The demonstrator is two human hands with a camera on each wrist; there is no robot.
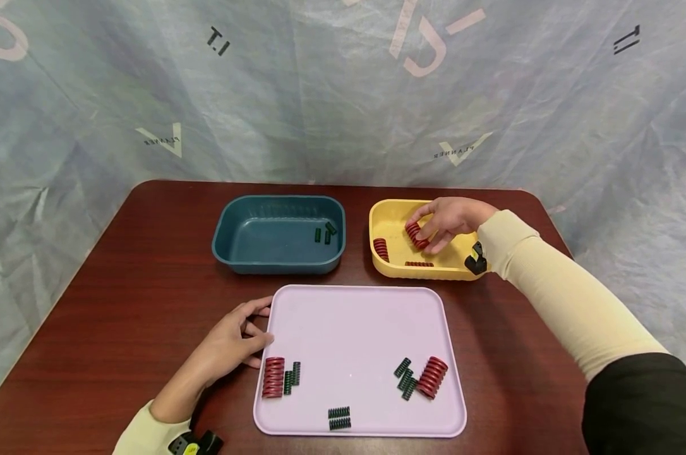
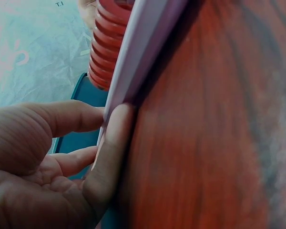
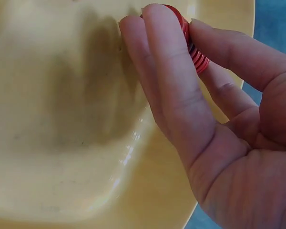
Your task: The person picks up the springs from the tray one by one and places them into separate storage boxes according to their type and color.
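From where I stand, the right hand is partly closed, pinching a red spring inside the yellow bin, fingers around its sides, probably because round coils roll easily. The left hand pinches the rim of the lilac tray beside it, likely to steady it on the bench. Beyond the left hand, the teal bin holds small green springs, seemingly kept apart from the thicker red ones by kind.

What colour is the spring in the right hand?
The spring is red, clearest in the head view.
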